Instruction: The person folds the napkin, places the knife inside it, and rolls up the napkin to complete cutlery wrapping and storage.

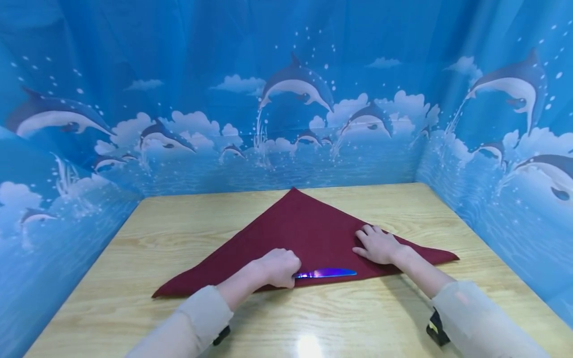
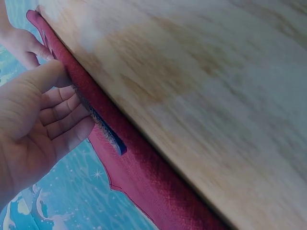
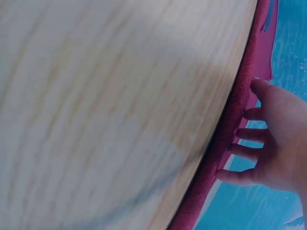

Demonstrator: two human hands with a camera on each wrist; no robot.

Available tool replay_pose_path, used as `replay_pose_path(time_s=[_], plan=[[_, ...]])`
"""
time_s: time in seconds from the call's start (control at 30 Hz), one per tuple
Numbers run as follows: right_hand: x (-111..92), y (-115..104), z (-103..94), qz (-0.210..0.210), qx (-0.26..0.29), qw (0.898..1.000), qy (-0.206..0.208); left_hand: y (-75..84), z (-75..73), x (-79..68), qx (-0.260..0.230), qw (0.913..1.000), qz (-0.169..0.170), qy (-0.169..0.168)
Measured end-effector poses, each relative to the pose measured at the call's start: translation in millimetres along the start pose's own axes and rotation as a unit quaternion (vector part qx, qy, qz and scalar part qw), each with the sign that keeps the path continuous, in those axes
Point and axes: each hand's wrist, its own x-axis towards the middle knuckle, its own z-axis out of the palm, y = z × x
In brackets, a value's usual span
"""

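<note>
"Gripping the iridescent blue-purple metal knife [image 1: 327, 273], the left hand [image 1: 279, 267] is nearer; my head view shows it pointing right along the triangular burgundy cloth [image 1: 309, 223]'s near edge."

"Left wrist?"

"I see fingers clamped about its handle [image 2: 106, 128]."

"Right wrist?"

"Right hand [image 1: 378, 243] touches cloth, fingers apart."

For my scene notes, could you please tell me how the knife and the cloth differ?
The knife is shiny blue and purple, while the cloth is dark red. The knife is slim and small; the cloth forms a far larger triangle. The knife is held by the left hand, whereas the cloth lies spread on the table. Both have a hand on them.
</note>
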Motion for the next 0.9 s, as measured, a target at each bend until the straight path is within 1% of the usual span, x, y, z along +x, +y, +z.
replay_pose_path(time_s=[0.17, 0.4, 0.6, 0.77, 0.9], plan=[[0, 0, -0.3, 0.004, -0.006, 1.000, -0.001, 0.2, 0.8, 0.1, -0.002, 1.0000, -0.001, 0.005], [0, -2, 0.2, 0.007, -0.015, 1.000, -0.001, 2.0, 3.7, 0.0, 0.009, 0.9999, -0.006, 0.008], [0, -2, 1.0, 0.006, -0.012, 1.000, 0.000, 2.0, 4.0, -0.5, 0.008, 0.9999, -0.004, 0.007], [0, -1, 2.0, 0.007, -0.011, 1.000, -0.001, -2.8, 1.1, -2.8, -0.018, 0.9998, 0.000, 0.000], [0, 0, 2.2, 0.007, -0.011, 1.000, 0.000, -11.8, -1.2, -11.0, -0.058, 0.9982, -0.009, -0.009]])
